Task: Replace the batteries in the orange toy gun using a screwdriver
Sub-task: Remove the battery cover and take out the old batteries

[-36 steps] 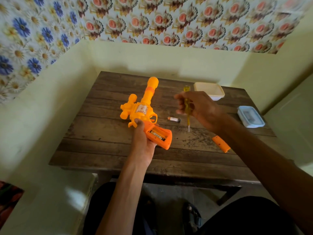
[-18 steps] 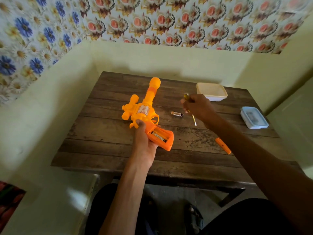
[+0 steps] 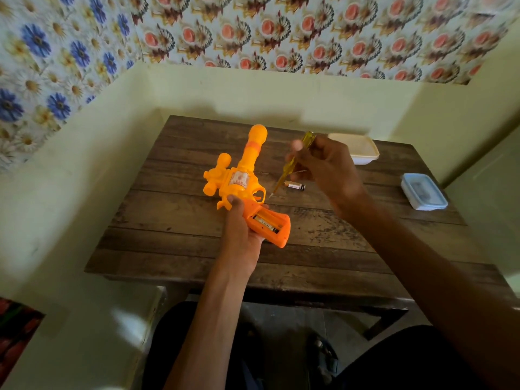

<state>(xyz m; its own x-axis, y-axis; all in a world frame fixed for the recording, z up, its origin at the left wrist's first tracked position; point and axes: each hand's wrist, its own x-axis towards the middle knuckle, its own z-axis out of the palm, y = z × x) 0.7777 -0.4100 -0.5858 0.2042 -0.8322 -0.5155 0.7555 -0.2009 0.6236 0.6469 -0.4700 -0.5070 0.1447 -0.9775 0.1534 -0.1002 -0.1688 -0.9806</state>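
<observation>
The orange toy gun (image 3: 244, 184) lies on the wooden table (image 3: 180, 243) – its grip, compartment open with a battery (image 3: 264, 221) inside, clasped by the left hand (image 3: 241, 235). Just right of the gun, the right hand (image 3: 326, 167) pinches a yellow screwdriver (image 3: 291, 164), tip angled down toward the trigger guard – a loose battery (image 3: 295, 186) lies beside it.

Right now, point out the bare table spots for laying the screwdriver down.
Free: the near strip of the wooden table along its front edge, and the far left corner beside the toy gun. Crowded: the middle, where the loose battery, right hand with screwdriver and left hand meet; the white container and blue-rimmed lid fill the right.
</observation>
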